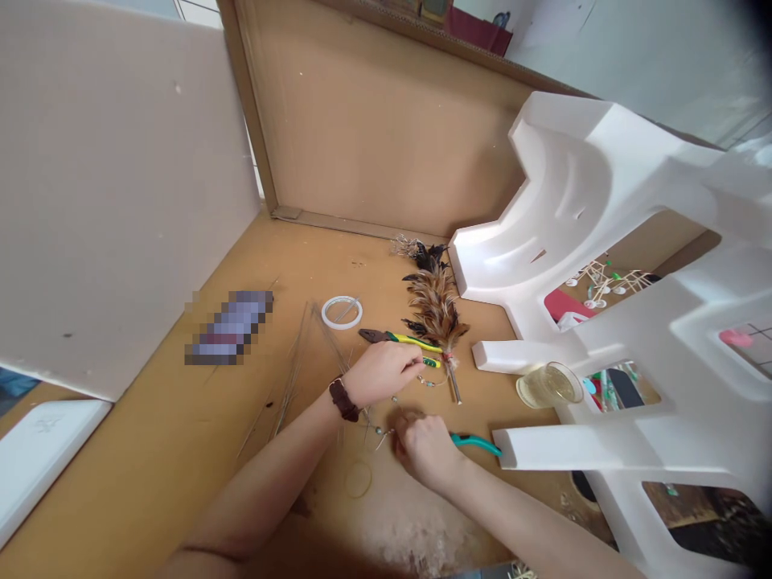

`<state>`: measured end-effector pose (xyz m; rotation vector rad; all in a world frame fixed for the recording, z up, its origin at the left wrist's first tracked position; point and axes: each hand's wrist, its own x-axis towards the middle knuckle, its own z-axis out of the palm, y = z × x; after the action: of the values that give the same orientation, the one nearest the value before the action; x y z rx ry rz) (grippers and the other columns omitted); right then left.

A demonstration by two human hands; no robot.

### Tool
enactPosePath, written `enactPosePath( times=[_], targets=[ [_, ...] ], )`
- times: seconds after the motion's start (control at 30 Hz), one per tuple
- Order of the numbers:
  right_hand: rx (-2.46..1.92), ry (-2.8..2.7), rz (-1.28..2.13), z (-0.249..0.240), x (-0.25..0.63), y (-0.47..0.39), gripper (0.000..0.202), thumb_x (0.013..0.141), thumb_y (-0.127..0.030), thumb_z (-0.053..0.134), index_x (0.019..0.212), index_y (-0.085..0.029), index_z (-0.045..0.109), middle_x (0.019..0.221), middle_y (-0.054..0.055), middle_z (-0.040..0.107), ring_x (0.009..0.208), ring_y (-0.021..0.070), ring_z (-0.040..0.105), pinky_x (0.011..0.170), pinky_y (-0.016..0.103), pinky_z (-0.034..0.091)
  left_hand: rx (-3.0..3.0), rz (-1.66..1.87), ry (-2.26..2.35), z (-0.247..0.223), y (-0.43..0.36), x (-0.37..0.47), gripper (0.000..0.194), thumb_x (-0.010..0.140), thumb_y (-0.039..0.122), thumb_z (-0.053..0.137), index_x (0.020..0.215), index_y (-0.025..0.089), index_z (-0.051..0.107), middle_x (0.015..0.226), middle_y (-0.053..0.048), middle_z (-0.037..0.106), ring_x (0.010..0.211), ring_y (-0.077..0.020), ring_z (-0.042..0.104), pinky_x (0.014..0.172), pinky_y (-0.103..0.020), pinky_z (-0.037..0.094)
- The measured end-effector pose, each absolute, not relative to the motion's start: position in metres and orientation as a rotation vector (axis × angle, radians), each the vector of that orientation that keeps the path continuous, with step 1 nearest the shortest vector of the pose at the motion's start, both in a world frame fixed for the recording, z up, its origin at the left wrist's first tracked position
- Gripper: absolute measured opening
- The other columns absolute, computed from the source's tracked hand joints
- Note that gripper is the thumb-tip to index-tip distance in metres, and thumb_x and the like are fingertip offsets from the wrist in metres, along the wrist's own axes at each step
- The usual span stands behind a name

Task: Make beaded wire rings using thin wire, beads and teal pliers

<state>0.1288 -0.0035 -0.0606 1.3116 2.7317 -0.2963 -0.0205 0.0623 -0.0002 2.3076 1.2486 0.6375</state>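
My left hand (386,371), with a brown watch on the wrist, is closed in a pinch above the wooden table. A thin beaded wire (429,383) shows just past its fingertips. Lower and to the right, my right hand (425,450) is curled closed on the same kind of wire; a small greenish bead (378,430) and loose wire ends stick out at its left. Its fingertips are partly hidden. Behind the left hand lie yellow-green pliers (377,335) and a yellow cutter (432,363). A teal-handled tool (478,442) lies beyond my right hand, its head hidden.
A brown feather duster (435,301), a white ring spool (342,325) and several thin wires (293,374) lie on the table. At right, a glass of yellowish liquid (548,385) stands by a white plastic chair (555,446). A blurred phone-like object (229,328) is left; cardboard (386,129) stands behind.
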Motion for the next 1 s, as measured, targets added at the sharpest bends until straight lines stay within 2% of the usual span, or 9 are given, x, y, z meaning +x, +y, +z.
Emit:
enactPosePath(
  times=[0.17, 0.27, 0.3, 0.37, 0.5, 0.6, 0.7, 0.87, 1.0],
  targets=[
    [1.514, 2.727, -0.530, -0.030, 0.149, 0.018, 0.010, 0.069, -0.015, 0.053, 0.078, -0.020, 0.057, 0.074, 0.000, 0.063, 0.063, 0.0124, 0.056, 0.056, 0.021, 0.036, 2.337, 0.566, 1.246, -0.005, 0.065, -0.024, 0.020, 0.083, 0.021, 0.042, 0.077, 0.018, 0.060, 0.074, -0.002, 0.063, 0.069, -0.0156, 0.057, 0.061, -0.024, 0.037],
    [1.754, 2.614, -1.123, -0.017, 0.160, 0.026, 0.009, 0.065, -0.012, 0.052, 0.071, -0.019, 0.055, 0.064, -0.002, 0.059, 0.057, 0.0101, 0.051, 0.055, 0.020, 0.036, 2.330, 0.330, 1.321, -0.016, 0.067, -0.025, 0.015, 0.075, 0.020, 0.049, 0.086, 0.018, 0.061, 0.093, -0.008, 0.064, 0.080, -0.0211, 0.060, 0.067, -0.028, 0.041],
    [1.796, 2.563, -1.285, -0.015, 0.162, 0.028, 0.008, 0.065, -0.012, 0.051, 0.069, -0.019, 0.054, 0.062, -0.003, 0.057, 0.055, 0.0095, 0.049, 0.053, 0.020, 0.035, 2.298, 0.226, 1.373, -0.021, 0.067, -0.025, 0.020, 0.070, 0.019, 0.054, 0.089, 0.016, 0.060, 0.098, -0.012, 0.062, 0.081, -0.0233, 0.061, 0.068, -0.030, 0.042],
    [1.810, 2.502, -1.458, -0.016, 0.167, 0.030, 0.005, 0.066, -0.013, 0.051, 0.068, -0.018, 0.052, 0.060, -0.003, 0.056, 0.054, 0.0087, 0.048, 0.051, 0.019, 0.035, 2.257, 0.143, 1.404, -0.033, 0.069, -0.023, 0.025, 0.061, 0.016, 0.060, 0.086, 0.013, 0.061, 0.094, -0.016, 0.063, 0.078, -0.0269, 0.061, 0.067, -0.033, 0.044],
    [1.768, 2.390, -1.684, -0.024, 0.174, 0.030, 0.006, 0.073, -0.023, 0.051, 0.073, -0.017, 0.051, 0.061, -0.002, 0.058, 0.047, 0.0076, 0.047, 0.045, 0.018, 0.036, 2.195, 0.124, 1.327, -0.054, 0.075, -0.017, 0.004, 0.057, 0.009, 0.059, 0.059, 0.013, 0.059, 0.071, -0.012, 0.064, 0.074, -0.0264, 0.061, 0.067, -0.033, 0.044],
    [1.793, 2.348, -1.815, -0.024, 0.178, 0.031, 0.017, 0.077, -0.034, 0.051, 0.075, -0.017, 0.052, 0.061, -0.002, 0.057, 0.047, 0.0072, 0.045, 0.044, 0.019, 0.036, 2.134, 0.214, 1.184, -0.058, 0.079, -0.015, 0.008, 0.062, 0.013, 0.057, 0.055, 0.015, 0.055, 0.064, -0.006, 0.062, 0.071, -0.0208, 0.059, 0.067, -0.030, 0.044],
    [1.880, 2.370, -1.914, -0.016, 0.182, 0.034, 0.023, 0.075, -0.039, 0.058, 0.074, -0.016, 0.053, 0.060, -0.004, 0.051, 0.051, 0.0073, 0.043, 0.048, 0.019, 0.036, 2.035, 0.326, 0.997, -0.053, 0.082, -0.013, 0.010, 0.071, 0.021, 0.054, 0.065, 0.015, 0.057, 0.071, -0.002, 0.063, 0.071, -0.0143, 0.058, 0.066, -0.023, 0.045],
    [1.913, 2.401, -2.029, -0.002, 0.189, 0.038, 0.026, 0.075, -0.042, 0.059, 0.076, -0.017, 0.053, 0.063, -0.005, 0.045, 0.053, 0.0069, 0.040, 0.049, 0.020, 0.036, 1.814, 0.484, 0.817, -0.041, 0.083, -0.008, 0.022, 0.086, 0.029, 0.037, 0.082, 0.013, 0.052, 0.082, -0.005, 0.062, 0.074, -0.0117, 0.059, 0.057, -0.020, 0.047],
    [1.892, 2.432, -2.021, 0.002, 0.191, 0.040, 0.024, 0.077, -0.041, 0.057, 0.077, -0.018, 0.052, 0.064, -0.004, 0.048, 0.053, 0.0079, 0.044, 0.051, 0.021, 0.039, 1.461, 0.674, 0.725, -0.033, 0.080, -0.007, 0.023, 0.083, 0.035, 0.047, 0.076, 0.013, 0.051, 0.071, -0.002, 0.057, 0.063, -0.0102, 0.055, 0.051, -0.019, 0.045]
  ],
)
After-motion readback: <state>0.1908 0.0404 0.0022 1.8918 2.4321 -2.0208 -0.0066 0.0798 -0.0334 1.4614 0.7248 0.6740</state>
